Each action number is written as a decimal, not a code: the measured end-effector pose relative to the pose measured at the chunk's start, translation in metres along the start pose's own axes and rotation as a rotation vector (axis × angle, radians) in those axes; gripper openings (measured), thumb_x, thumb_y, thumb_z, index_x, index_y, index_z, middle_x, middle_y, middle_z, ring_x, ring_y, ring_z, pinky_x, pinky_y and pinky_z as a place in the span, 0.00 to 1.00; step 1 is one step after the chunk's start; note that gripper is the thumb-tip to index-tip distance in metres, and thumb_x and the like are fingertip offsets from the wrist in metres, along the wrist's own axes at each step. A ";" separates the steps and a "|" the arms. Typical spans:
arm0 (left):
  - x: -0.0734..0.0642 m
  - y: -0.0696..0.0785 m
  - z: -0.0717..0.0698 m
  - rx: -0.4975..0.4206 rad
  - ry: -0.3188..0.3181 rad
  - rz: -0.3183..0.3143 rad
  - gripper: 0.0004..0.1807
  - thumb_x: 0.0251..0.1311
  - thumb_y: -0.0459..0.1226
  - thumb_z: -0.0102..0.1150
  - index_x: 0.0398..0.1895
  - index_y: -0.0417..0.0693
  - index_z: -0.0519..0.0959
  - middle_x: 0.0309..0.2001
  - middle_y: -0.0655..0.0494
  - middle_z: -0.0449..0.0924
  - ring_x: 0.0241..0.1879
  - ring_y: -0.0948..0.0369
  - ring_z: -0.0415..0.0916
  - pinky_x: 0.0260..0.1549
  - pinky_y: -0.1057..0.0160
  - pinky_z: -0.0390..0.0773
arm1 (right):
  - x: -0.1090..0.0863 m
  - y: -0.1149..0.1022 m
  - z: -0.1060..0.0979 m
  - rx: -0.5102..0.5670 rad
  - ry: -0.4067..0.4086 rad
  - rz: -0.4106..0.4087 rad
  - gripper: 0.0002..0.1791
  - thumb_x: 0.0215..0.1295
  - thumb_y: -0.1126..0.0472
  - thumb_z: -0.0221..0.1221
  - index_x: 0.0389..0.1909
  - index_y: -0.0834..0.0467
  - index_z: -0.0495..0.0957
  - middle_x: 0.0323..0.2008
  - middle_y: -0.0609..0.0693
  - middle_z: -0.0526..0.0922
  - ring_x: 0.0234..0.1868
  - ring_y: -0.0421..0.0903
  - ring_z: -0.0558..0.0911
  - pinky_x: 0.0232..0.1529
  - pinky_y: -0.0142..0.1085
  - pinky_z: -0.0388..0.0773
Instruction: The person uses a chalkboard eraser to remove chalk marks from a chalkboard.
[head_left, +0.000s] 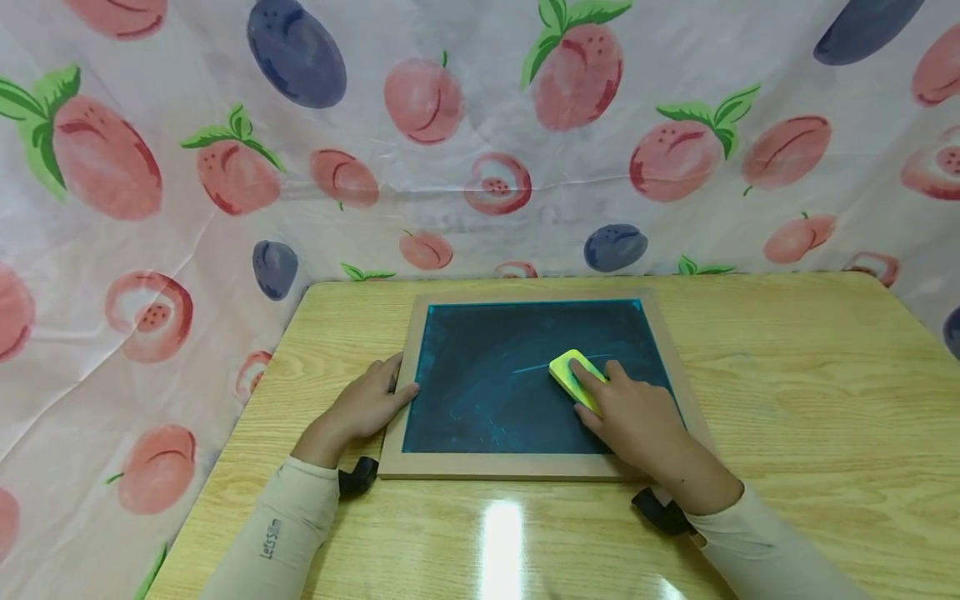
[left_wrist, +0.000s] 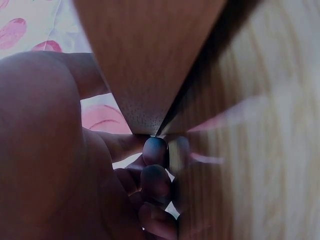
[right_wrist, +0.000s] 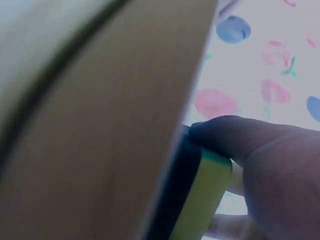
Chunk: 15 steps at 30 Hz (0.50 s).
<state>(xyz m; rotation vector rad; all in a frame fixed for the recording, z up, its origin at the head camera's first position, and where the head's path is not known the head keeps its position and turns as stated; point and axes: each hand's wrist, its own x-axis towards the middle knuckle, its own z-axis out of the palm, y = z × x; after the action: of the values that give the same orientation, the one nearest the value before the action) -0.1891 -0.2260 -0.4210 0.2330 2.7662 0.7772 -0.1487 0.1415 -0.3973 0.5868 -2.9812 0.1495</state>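
Observation:
A chalkboard [head_left: 480, 342] with a light wooden frame lies on the table. My left hand [head_left: 363, 404] holds its left edge, thumb over the frame and the other fingers low along the side, as the left wrist view shows. On the board's right half, my right hand [head_left: 641, 421] grips a yellow chalkboard eraser [head_left: 564, 367] with a dark underside, forefinger stretched along its top. A thin pale blue chalk line [head_left: 528, 368] runs out on both sides of the eraser. Fainter blue smudges [head_left: 491, 432] mark the lower part of the board.
The wood-grain table [head_left: 810, 400] extends beyond the board on both sides. Behind it and to the left hangs a fruit-printed cloth [head_left: 480, 108]. Black wrist mounts [head_left: 358, 477] sit below both hands, close to the board's front edge.

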 end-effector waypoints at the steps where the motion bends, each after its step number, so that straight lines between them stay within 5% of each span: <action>1: 0.000 0.000 0.000 -0.001 -0.002 0.001 0.39 0.75 0.53 0.47 0.80 0.48 0.50 0.62 0.39 0.69 0.52 0.48 0.75 0.54 0.42 0.72 | 0.000 0.005 -0.001 0.001 0.002 0.007 0.33 0.66 0.48 0.65 0.70 0.52 0.72 0.40 0.63 0.78 0.18 0.46 0.72 0.14 0.37 0.67; 8: 0.000 0.000 0.000 0.010 -0.003 0.003 0.39 0.75 0.54 0.46 0.81 0.47 0.50 0.62 0.39 0.68 0.52 0.47 0.75 0.53 0.42 0.73 | 0.006 0.038 -0.008 0.020 -0.061 0.121 0.34 0.67 0.49 0.64 0.71 0.55 0.70 0.36 0.63 0.76 0.20 0.48 0.71 0.15 0.39 0.69; 15: 0.000 0.000 0.001 0.011 -0.003 0.003 0.40 0.75 0.54 0.47 0.81 0.46 0.50 0.61 0.39 0.69 0.51 0.48 0.75 0.53 0.43 0.73 | 0.007 0.047 -0.012 0.025 -0.101 0.165 0.34 0.68 0.49 0.62 0.72 0.56 0.68 0.40 0.67 0.76 0.22 0.51 0.75 0.16 0.42 0.71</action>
<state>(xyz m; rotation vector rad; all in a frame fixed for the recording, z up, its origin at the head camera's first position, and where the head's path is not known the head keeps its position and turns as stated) -0.1892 -0.2257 -0.4218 0.2410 2.7683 0.7616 -0.1718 0.1837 -0.3880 0.3604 -3.1283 0.1745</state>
